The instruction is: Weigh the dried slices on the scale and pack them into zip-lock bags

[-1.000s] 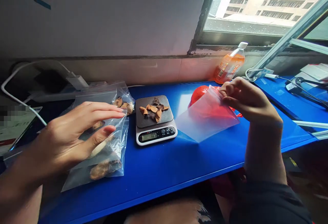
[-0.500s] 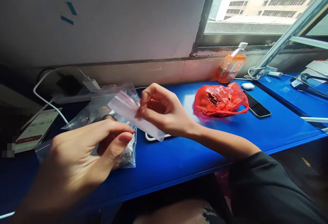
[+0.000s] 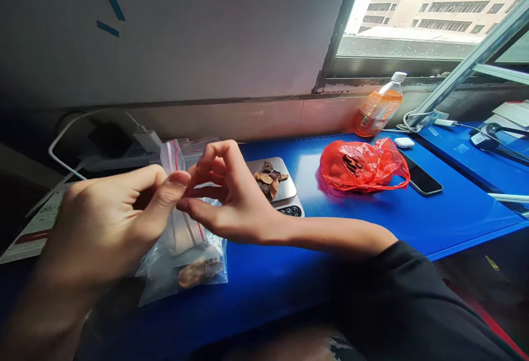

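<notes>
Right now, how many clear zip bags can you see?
2 for certain: an empty bag pinched between the left hand and right hand, and a filled bag flat on the blue table below them. More may be hidden behind the hands.

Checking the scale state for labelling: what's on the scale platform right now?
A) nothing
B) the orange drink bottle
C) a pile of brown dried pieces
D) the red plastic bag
C: brown dried pieces lie on the scale, while the red plastic bag sits apart on the blue table and the orange bottle stands by the window.
</notes>
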The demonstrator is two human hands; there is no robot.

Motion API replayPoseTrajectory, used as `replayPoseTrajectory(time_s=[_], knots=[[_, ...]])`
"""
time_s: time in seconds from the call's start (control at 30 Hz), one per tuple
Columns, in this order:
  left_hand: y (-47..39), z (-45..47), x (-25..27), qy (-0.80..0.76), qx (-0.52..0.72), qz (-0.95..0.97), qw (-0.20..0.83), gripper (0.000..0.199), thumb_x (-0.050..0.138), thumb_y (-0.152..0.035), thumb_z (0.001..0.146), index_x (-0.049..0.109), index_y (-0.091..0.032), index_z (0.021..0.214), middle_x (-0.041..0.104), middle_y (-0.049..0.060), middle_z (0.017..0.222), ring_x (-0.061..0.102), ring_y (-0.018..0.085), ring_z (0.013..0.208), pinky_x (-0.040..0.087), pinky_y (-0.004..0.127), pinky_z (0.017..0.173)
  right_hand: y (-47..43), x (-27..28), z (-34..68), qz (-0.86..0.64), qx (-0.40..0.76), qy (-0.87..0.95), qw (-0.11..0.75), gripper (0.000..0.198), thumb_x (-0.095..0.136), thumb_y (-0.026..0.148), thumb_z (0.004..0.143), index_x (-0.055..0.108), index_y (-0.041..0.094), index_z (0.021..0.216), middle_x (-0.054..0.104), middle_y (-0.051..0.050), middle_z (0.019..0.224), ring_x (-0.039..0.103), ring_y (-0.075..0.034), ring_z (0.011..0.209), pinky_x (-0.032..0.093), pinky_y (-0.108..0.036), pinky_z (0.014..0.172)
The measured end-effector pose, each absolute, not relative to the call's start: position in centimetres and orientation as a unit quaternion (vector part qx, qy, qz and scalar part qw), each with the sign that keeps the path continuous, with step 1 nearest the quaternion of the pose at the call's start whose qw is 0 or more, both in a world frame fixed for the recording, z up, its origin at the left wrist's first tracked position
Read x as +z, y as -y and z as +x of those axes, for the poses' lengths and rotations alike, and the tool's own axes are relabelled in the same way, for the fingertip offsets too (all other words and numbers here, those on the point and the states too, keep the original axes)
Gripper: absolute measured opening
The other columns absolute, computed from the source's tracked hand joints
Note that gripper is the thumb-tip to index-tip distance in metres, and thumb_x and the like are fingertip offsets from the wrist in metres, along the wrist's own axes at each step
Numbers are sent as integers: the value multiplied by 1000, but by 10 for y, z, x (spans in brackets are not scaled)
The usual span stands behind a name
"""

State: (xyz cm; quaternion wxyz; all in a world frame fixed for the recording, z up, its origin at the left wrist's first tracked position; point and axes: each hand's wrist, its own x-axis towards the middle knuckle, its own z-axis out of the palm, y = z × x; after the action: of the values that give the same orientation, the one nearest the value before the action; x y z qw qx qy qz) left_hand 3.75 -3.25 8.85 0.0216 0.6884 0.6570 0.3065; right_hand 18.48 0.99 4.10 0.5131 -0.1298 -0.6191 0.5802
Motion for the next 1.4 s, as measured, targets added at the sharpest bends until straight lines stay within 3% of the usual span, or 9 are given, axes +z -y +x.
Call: replayPoseTrajectory(time_s=[0.1,0.2,0.33,0.57,0.73,0.93,1.13,1.27,1.4], knots=[[26,34,79,-663,266,699,47,51,46,-60,80,49,-20,48,39,-4,38,38,9,37,26,20,38,-7,25,179,-167,557,621,526,39,64,16,73,31,26,92,51,2,89,63,-12,85,59,-30,77],[22,26,59,-636,259,710,155,48,43,-56,84,54,-20,55,52,-2,48,49,12,45,36,22,43,-8,9,179,-195,515,633,545,33,56,12,74,32,26,92,52,1,90,64,-13,87,59,-30,79],[20,25,32,-598,272,718,229,44,41,-50,88,55,-19,59,56,-1,53,51,13,49,39,22,46,-13,-8,183,-229,472,676,518,33,56,13,76,31,26,93,55,2,86,63,-13,80,58,-31,75],[20,30,23,-534,271,788,143,37,42,-33,90,53,-19,58,57,-2,52,52,11,48,40,22,50,-16,-12,188,-281,448,727,439,31,52,14,73,30,25,92,53,3,81,56,-11,66,48,-25,60],[24,33,25,-523,293,799,34,36,43,-26,92,47,-20,57,50,-3,52,48,10,46,37,23,49,-13,-14,186,-273,383,763,444,25,51,20,75,33,24,92,47,2,81,50,-11,66,46,-25,62],[26,32,18,-496,277,820,-71,33,41,-20,96,50,-19,64,51,-2,57,52,11,50,38,26,54,-12,-9,188,-293,522,673,434,27,55,24,76,32,25,91,49,5,76,50,-11,62,43,-24,56],[24,34,16,-431,252,860,-102,33,37,-18,97,56,-17,69,58,0,62,58,13,53,42,27,57,-14,-8,189,-270,523,672,449,17,47,13,76,35,24,83,46,6,67,44,-9,56,37,-21,51],[27,37,18,-430,255,859,-114,34,36,-17,97,55,-17,68,59,0,62,58,13,53,42,27,56,-16,-10,189,-274,460,709,459,17,49,13,73,37,23,81,48,5,68,46,-9,57,39,-21,52],[32,34,14,-479,272,827,-108,31,40,-21,96,53,-20,68,56,-2,60,56,13,52,39,28,54,-19,-12,191,-268,297,804,439,9,51,17,76,43,21,79,54,3,71,50,-10,63,39,-22,59]])
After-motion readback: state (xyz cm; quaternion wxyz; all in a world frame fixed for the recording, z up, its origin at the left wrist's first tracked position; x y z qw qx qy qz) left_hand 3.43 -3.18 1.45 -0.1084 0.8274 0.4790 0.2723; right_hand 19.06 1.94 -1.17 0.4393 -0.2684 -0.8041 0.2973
